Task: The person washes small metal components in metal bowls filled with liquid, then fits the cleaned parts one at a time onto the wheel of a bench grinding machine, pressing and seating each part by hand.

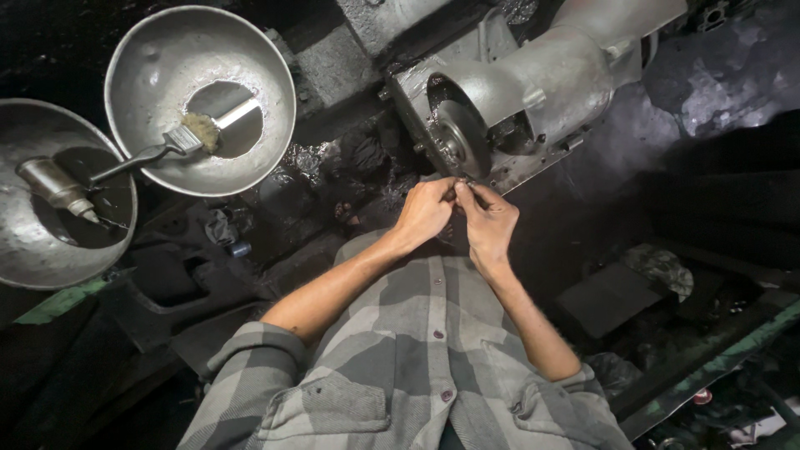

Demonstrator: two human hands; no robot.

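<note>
- Head view: the left hand (425, 212) and the right hand (487, 221) are meeting fingertip to fingertip just below a grey metal machine housing (550, 79), close to its round disc face (461, 137).
- Both hands are pinching a small dark part (460, 185) between curled fingers; the part is mostly hidden, so its shape is not readable.
- The left hand is closing thumb and fingers tightly around the part from its side, and the right hand is gripping the same part from the other side, fingers nearly shut.
- The part is sitting right at the lower edge of the disc, whether touching it cannot be told.
- Both forearms are reaching out from rolled sleeves of a grey checked shirt (417, 367).
- Well apart at the person's left, 2 round metal bowls are lying side by side: the nearer bowl (150, 58) is holding a brush (158, 150) in a little liquid, the outer bowl (33, 242) is holding a small cylindrical metal piece (57, 187).
- The brush handle is resting across the rims of both bowls.
</note>
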